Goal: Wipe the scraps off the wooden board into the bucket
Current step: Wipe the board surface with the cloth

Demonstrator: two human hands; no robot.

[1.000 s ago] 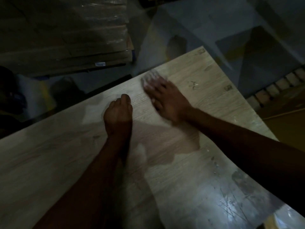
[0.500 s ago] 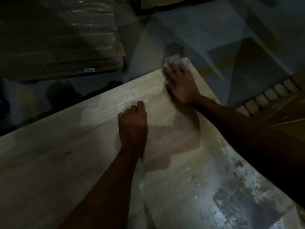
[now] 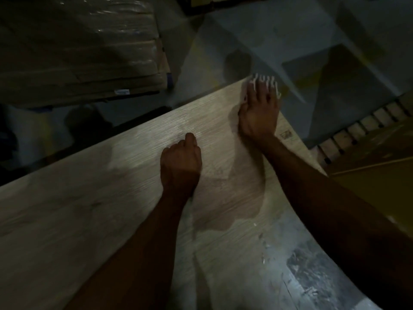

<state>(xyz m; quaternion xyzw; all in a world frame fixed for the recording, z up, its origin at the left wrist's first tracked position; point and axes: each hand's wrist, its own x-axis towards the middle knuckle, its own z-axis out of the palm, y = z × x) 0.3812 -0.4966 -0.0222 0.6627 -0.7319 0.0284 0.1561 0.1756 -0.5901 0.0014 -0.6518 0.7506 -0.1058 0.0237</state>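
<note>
The wooden board (image 3: pixel 93 211) is pale and grainy and fills the lower half of the view. My right hand (image 3: pixel 259 110) lies flat on it, fingers straight and dusted white, reaching the board's far corner. My left hand (image 3: pixel 181 162) rests on the middle of the board with its fingers curled under and nothing in them. Small pale scraps (image 3: pixel 264 242) dot the board near its right edge, by a scratched grey patch (image 3: pixel 312 271). No bucket is in view.
A stack of wrapped boards (image 3: pixel 78 52) lies on the floor at the upper left. Beyond the board's far corner is grey floor (image 3: pixel 290 36). A slatted wooden piece (image 3: pixel 366 124) lies at the right, with a yellow surface (image 3: pixel 380 182) below it.
My right hand has swept from the middle of the board up to its far corner and now overhangs the edge. My left hand has stayed in place on the board.
</note>
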